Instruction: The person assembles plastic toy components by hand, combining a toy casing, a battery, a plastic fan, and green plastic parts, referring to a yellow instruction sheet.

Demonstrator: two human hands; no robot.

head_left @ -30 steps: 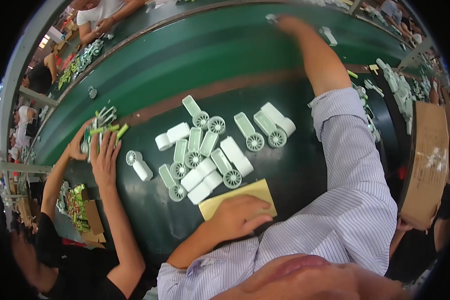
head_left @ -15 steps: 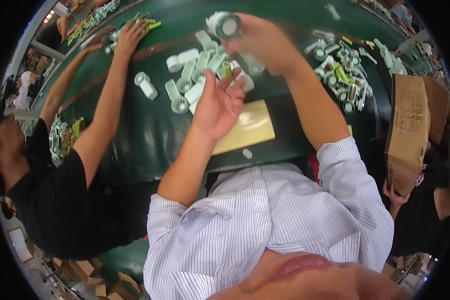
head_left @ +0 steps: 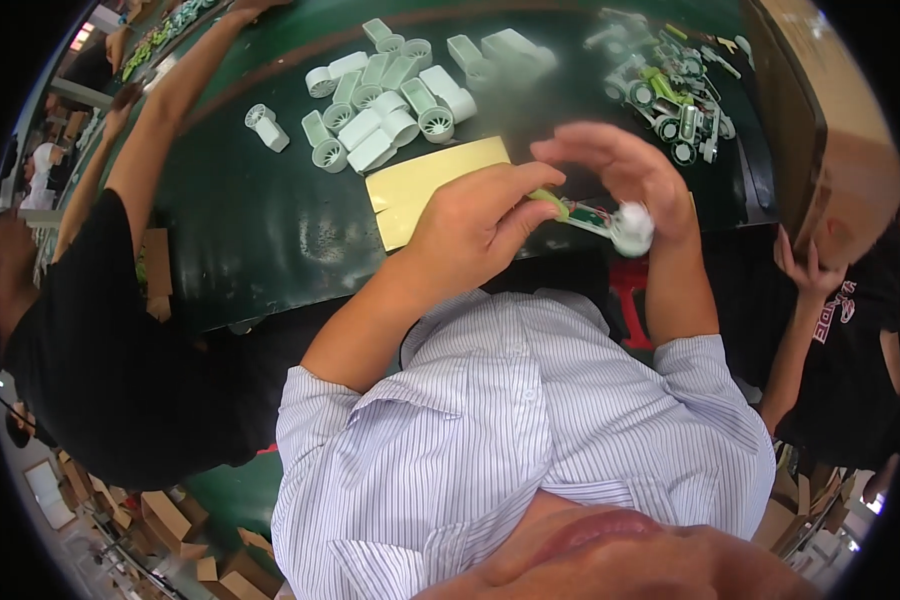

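Observation:
My left hand (head_left: 475,220) pinches a yellow-green battery (head_left: 553,203) between thumb and fingers, low over the near edge of the table. It lies at one end of a small fan's inner assembly (head_left: 592,218), which has a narrow green circuit board, thin red wires and a round whitish head. My right hand (head_left: 625,170), slightly blurred, arches over this assembly with its fingers stretched out; the round head sits beside its palm. Beyond my hands lies a pile of pale green fan housings (head_left: 380,115) with round slotted ends. A yellow sheet (head_left: 435,180) is partly under my left forearm.
Loose fan assemblies (head_left: 675,100) are heaped at the far right. One housing (head_left: 266,128) lies apart on the left. Another person's hand (head_left: 810,268) supports a cardboard box (head_left: 820,130) at the right table edge. A co-worker's arm (head_left: 170,110) reaches across the left.
My right hand has come back from the far side of the pile with the assembly, toward me. My left hand has turned over and pinches the battery. The cardboard box has moved in over the table.

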